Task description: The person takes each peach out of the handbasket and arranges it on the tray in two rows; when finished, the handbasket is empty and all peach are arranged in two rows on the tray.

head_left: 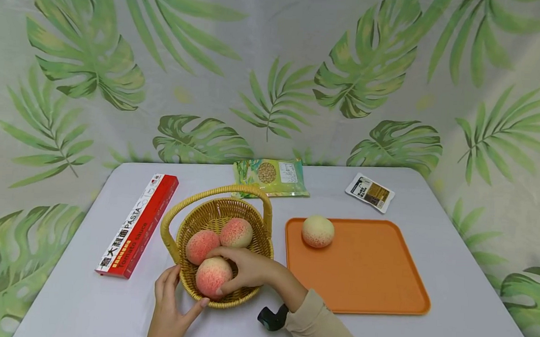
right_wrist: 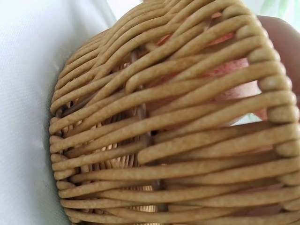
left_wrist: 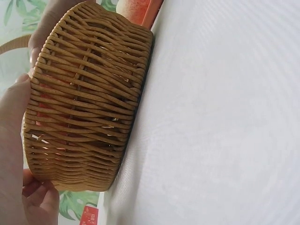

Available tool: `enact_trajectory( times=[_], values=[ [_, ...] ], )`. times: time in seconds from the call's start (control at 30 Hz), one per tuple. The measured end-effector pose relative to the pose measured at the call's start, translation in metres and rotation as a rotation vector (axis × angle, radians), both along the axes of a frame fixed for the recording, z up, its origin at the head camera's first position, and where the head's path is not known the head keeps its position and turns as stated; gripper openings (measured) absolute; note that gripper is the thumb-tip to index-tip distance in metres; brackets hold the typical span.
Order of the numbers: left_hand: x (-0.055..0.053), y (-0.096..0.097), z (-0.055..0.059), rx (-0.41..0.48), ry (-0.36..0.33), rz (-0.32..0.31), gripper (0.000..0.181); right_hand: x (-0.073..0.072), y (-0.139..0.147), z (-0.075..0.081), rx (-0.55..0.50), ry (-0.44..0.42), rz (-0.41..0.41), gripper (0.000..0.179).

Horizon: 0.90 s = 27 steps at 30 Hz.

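Note:
A yellow wicker basket [head_left: 268, 239] with an arched handle stands on the table and contains several pink-and-cream peaches. Inside it, my right hand [head_left: 246, 266] grips the nearest peach [head_left: 211, 278], thumb on one side and fingers over the top. Two other peaches, one on the left [head_left: 200, 246] and one farther back [head_left: 236, 232], lie beside it. My left hand [head_left: 171, 301] holds the basket's near left rim between thumb and fingers. In the left wrist view, that thumb rests at the rim of the woven wall [left_wrist: 84, 103]. Wicker hides most of the right hand in the right wrist view.
Right of the basket lies an orange tray [head_left: 360, 275] with a pale peach [head_left: 318, 231] at its back left corner. A red pasta box [head_left: 140, 228] lies on the left. Behind are a green-yellow bag [head_left: 271, 177] and a small white-and-brown packet [head_left: 370, 192]. A leaf-patterned cloth hangs behind the table.

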State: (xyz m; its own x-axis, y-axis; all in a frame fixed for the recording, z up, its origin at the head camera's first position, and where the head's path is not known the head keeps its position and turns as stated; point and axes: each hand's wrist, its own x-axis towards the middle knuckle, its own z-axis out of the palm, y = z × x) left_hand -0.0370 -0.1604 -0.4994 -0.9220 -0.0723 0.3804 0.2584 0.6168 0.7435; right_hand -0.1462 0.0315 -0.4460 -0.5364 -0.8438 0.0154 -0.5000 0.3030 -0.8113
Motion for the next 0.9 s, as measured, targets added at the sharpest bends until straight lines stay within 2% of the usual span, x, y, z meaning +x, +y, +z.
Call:
enact_trajectory(
  times=[0.17,0.37,0.5,0.7,0.8,0.9],
  values=[
    [0.001,0.000,0.000,0.005,-0.023,0.003,0.091,0.001,0.001,0.001,-0.053,0.001,-0.031,0.061],
    [0.000,-0.001,-0.002,0.001,0.000,-0.002,0.093,0.007,0.007,0.009,-0.134,0.120,-0.082,0.066],
    [0.000,-0.002,-0.003,-0.001,0.019,-0.007,0.093,0.015,0.016,0.022,-0.215,0.146,-0.139,0.068],
    [0.000,-0.001,-0.002,0.006,-0.001,-0.005,0.092,0.026,0.044,0.044,-0.422,0.141,-0.214,0.068],
    [0.000,-0.001,-0.001,0.003,-0.007,-0.002,0.092,0.026,0.064,0.051,-0.554,0.177,-0.259,0.069],
    [-0.001,0.000,-0.001,0.002,-0.005,0.000,0.092,0.025,0.089,0.053,-0.647,0.204,-0.349,0.070]
  ],
)
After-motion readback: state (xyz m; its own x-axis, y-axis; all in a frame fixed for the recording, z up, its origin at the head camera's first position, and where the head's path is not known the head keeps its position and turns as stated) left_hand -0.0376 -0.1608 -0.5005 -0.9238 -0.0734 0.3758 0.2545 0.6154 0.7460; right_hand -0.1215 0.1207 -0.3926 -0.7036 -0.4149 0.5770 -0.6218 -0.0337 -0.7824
